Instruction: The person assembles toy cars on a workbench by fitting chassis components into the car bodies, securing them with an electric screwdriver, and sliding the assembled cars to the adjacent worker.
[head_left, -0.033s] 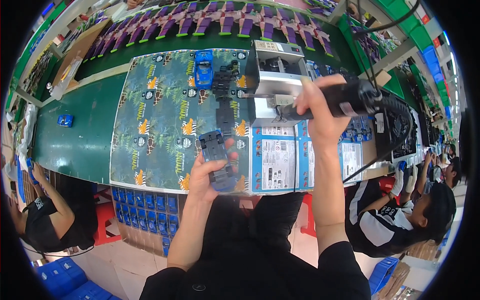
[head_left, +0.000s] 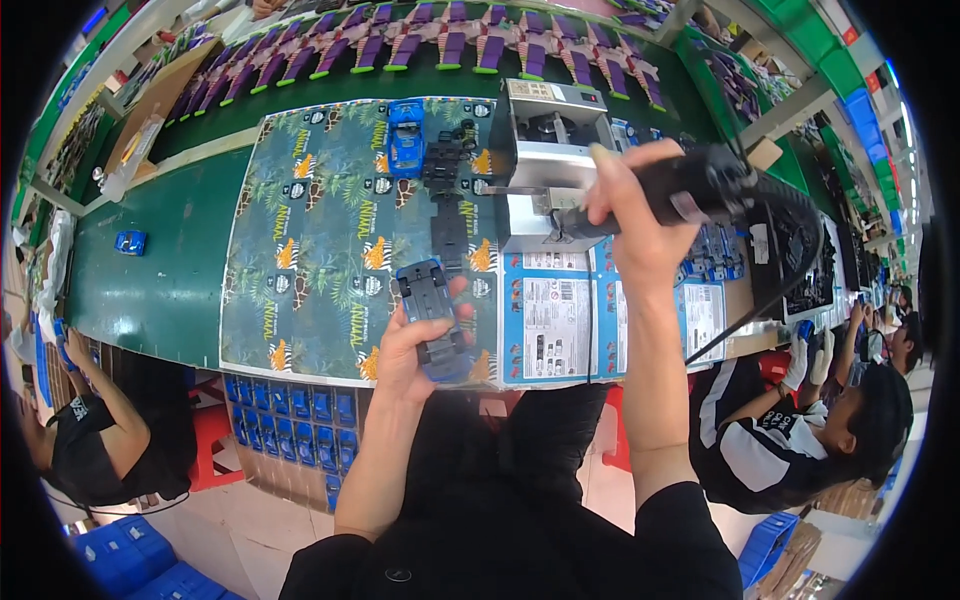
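Note:
My left hand (head_left: 405, 360) grips a blue toy car (head_left: 428, 300) turned upside down, its black underside facing up, above the near edge of the printed sheet. The thumb lies across the underside, and the fingers wrap round the far side. My right hand (head_left: 640, 215) is closed around a black powered screwdriver (head_left: 685, 188), held tilted with its tip end pointing left. That tip end is at the front of a silver metal box (head_left: 535, 165) that looks like a screw feeder; whether it touches cannot be told.
Another blue toy car (head_left: 407, 145) and black car chassis parts (head_left: 450, 230) lie on the printed sheet (head_left: 330, 240). A small blue car (head_left: 130, 241) sits at left. Cables hang at right. Rows of purple items (head_left: 450, 50) line the far side. Co-workers sit on both sides.
My right hand and the screwdriver have shifted slightly up and to the left. My left hand and the toy car stay almost still.

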